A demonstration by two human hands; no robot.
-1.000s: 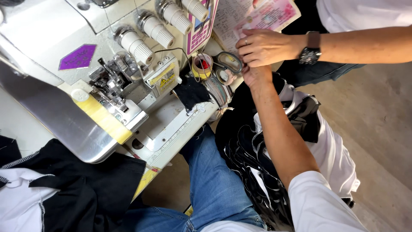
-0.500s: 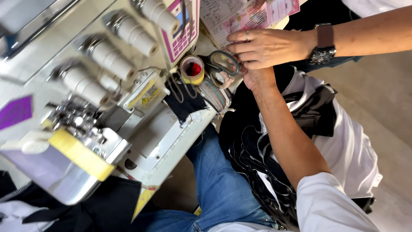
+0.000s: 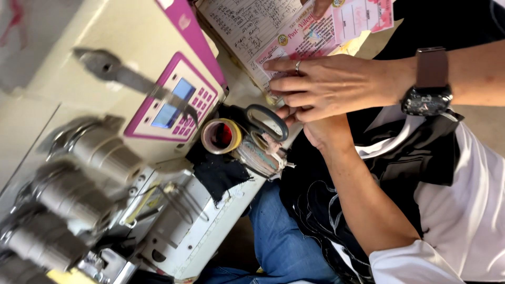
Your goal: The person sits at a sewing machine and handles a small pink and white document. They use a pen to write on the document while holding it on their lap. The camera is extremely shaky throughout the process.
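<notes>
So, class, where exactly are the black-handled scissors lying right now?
In the head view, the scissors lie on the sewing machine's table, right of the tape roll, just below the hand with a ring.

Scissors right of tape roll, below papers.

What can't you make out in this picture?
All in the head view:
- Lower hand: fingers hidden under the hand with the wristwatch, so its grip is unclear.
- Thread cones: smeared by motion blur.
- Papers: cut off by the top edge.
- Scissors: blades buried among the clutter.
- Fingertip at the top edge: its owner is out of frame.
</notes>
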